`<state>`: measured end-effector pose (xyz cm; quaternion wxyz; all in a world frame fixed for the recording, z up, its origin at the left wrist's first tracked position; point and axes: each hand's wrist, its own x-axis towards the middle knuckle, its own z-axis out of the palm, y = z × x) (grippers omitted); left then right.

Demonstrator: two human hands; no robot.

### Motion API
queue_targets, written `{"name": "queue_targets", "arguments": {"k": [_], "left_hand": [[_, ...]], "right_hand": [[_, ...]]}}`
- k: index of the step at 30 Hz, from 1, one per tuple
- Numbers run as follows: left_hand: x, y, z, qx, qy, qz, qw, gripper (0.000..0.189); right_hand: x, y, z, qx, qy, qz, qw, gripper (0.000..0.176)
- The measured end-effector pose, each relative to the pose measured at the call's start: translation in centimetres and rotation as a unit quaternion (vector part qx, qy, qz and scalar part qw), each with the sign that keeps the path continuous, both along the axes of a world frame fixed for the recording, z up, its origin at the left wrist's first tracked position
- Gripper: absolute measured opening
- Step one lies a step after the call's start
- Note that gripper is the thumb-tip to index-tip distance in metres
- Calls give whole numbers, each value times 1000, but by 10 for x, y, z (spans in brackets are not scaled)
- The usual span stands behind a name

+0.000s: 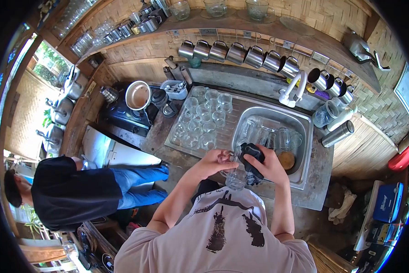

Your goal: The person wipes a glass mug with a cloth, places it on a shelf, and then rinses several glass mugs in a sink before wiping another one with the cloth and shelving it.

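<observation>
Left hand holds a clear glass, right hand a black cloth.
Blue box lettering unreadable; sink just beside hands.

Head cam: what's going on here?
Someone is at a sink, their left hand holding a clear glass and their right hand gripping a dark, cloth-like bundle right by it. More glassware lies in the basin, and rows of glass mugs stand on the drainboard to its left. Another person in a dark top is off to the left. No water visibly running from the tap.
</observation>
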<state>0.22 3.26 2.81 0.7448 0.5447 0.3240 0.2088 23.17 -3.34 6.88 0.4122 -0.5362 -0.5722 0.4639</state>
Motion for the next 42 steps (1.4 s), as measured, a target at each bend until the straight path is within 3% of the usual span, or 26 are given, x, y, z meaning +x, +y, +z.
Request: {"name": "queue_targets", "arguments": {"k": [3,7,9,12,13,18,21,22,25,30,34,36,42], "left_hand": [[10,-9,18,214,196,27,957,25],[8,-6,13,37,49,48,997,20],[2,-3,9,-3,-4,11,1000,18],[1,-10,28,-146,-51,31,988,16],[0,-9,27,-142,-54,33,988,17],[1,-8,9,-69,-14,82,994,21],[9,-13,2,126,95,86,984,27],[10,-14,-3,117,88,89,985,24],[10,-12,-16,68,58,85,992,19],[1,-17,4,-77,-65,54,993,22],[-1,-24,21,-208,-148,45,966,30],[0,-26,30,-243,-156,55,956,28],[-8,-16,8,6,45,84,995,25]], "right_hand": [[-8,2,2,105,-91,-36,990,30],[-3,4,-5,69,33,0,997,27],[4,7,-10,34,137,43,989,25],[10,13,-19,9,266,66,962,22],[9,14,-20,9,273,65,960,22],[1,15,-7,2,113,32,993,24],[-10,19,-5,52,-37,9,998,24],[-12,20,-6,78,-89,4,993,25],[-12,21,-4,28,-62,12,998,27],[4,26,-21,12,186,73,980,27],[3,30,-47,-4,433,76,898,23],[3,32,-48,2,384,56,922,23],[-4,29,-15,2,127,65,990,25]]}}
